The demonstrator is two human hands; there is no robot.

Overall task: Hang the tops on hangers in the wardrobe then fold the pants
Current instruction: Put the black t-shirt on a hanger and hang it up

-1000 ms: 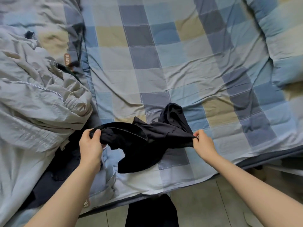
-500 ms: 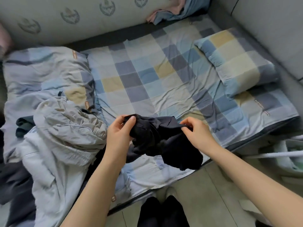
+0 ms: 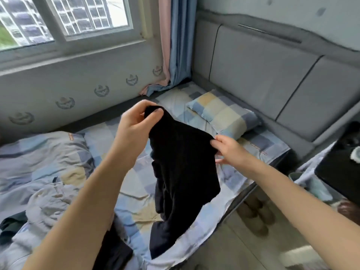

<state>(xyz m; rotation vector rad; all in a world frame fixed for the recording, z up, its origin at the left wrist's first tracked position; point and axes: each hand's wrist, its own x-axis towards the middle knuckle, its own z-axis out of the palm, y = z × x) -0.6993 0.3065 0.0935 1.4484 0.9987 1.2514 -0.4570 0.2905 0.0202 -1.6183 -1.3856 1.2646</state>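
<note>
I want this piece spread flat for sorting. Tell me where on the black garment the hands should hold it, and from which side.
Hold the black garment by its top edge, one corner per hand, from above. The left hand and right hand already pinch that edge, and the rest hangs limp over the bed, so its own weight should probably pull it straight.

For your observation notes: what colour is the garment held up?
Black garment, plain, clearest in the head view.

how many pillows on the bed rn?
1. A checked pillow lies at the head of the bed, beside the headboard. The duvet or black garment may hide others.
</note>
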